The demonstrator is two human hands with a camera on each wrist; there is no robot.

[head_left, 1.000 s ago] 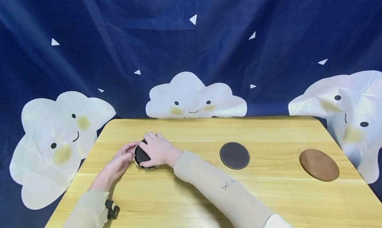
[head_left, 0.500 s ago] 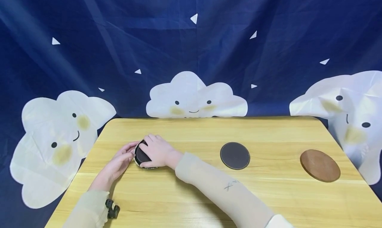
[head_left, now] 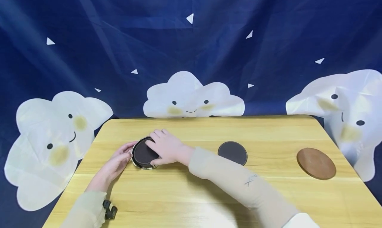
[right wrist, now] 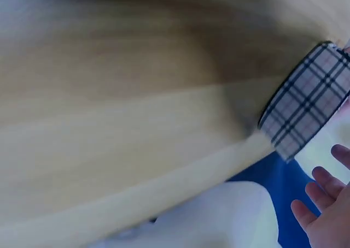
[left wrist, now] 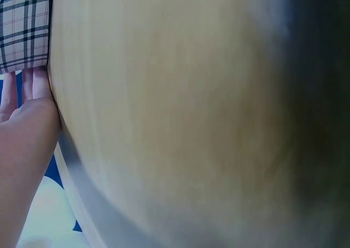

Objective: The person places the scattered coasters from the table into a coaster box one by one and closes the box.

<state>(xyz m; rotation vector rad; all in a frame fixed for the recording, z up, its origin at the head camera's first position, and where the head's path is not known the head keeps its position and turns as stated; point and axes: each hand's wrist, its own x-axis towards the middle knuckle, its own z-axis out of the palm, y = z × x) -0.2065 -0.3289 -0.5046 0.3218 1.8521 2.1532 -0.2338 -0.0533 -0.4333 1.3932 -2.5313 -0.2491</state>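
Note:
A round plaid-sided coaster holder (head_left: 145, 168) stands on the left part of the table, with a dark round coaster (head_left: 143, 153) showing inside its rim. My left hand (head_left: 117, 163) holds the holder at its left side, fingers toward the far side and thumb nearer me. In the left wrist view, that hand's fingers meet the plaid wall (left wrist: 24, 32). Over the holder's right rim, my right hand (head_left: 168, 149) has its fingers spread. The right wrist view shows this hand (right wrist: 331, 218) apart from the plaid wall (right wrist: 309, 103).
Another dark coaster (head_left: 232, 151) with a stitched edge lies to the right, partly behind my right sleeve (head_left: 226, 173). A brown round disc (head_left: 316, 163) lies near the table's right edge. Behind the wooden table (head_left: 268, 132) hangs a blue cloth (head_left: 221, 49) with clouds.
My right hand has moved right across the holder, uncovering more of the coaster inside. My right sleeve now covers part of the other dark coaster. The left hand stays at the holder.

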